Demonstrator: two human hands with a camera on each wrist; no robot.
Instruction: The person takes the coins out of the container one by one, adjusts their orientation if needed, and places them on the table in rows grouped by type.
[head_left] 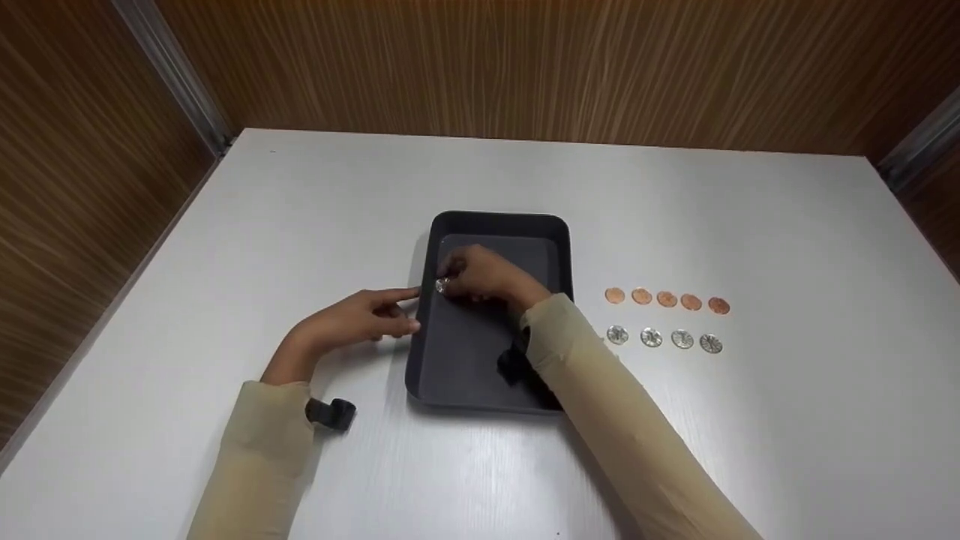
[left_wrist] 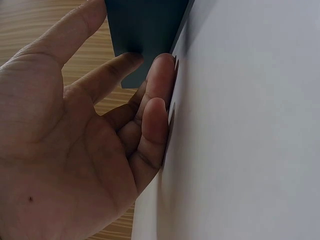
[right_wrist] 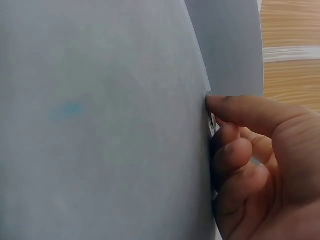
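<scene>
Pinching a silver coin (head_left: pixel 442 285) in its fingertips, the right hand (head_left: pixel 484 277) sits low inside the black tray (head_left: pixel 495 223), near the tray's left wall. The tray's floor looks bare apart from that coin. The left hand (head_left: pixel 352 322) rests on the white table (head_left: pixel 225 247) with fingers loose, touching the tray's outer left side and holding nothing. Right of the tray lie five copper coins (head_left: pixel 666 299) in a row, and four silver coins (head_left: pixel 664 338) in a row below them.

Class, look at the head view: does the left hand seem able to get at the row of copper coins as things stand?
Probably not easily. The left hand rests left of the tray; the copper coins lie beyond it, with the right hand and its sleeve across the way.
</scene>
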